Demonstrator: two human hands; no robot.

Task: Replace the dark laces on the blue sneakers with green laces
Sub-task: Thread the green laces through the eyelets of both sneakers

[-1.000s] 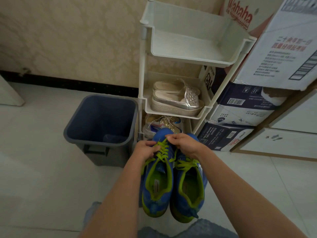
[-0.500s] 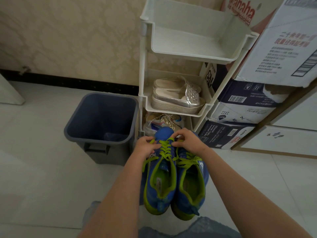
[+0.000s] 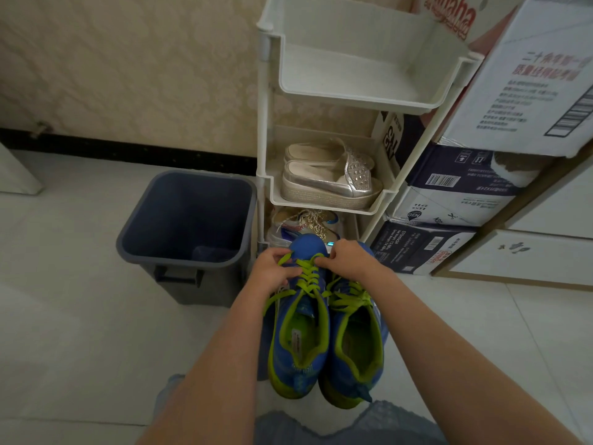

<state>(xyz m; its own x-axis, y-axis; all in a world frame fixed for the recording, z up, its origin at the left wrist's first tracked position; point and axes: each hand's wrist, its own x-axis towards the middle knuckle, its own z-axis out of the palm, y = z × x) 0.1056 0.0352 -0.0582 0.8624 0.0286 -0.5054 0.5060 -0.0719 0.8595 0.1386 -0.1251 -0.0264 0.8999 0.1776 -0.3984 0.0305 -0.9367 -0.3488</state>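
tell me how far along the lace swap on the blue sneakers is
Done: both blue sneakers carry green laces; no dark lace shows. In hand: the left hand and right hand pinch the lace at the toe end of the sneaker nearer the bin. Left: probably snugging and tying, since a lace end trails loose there.

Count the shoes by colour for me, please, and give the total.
Blue sneakers: 2
Silver slip-on shoes: 2
White sneaker with gold laces: 1 visible, partly hidden
Total: 5 shoes visible
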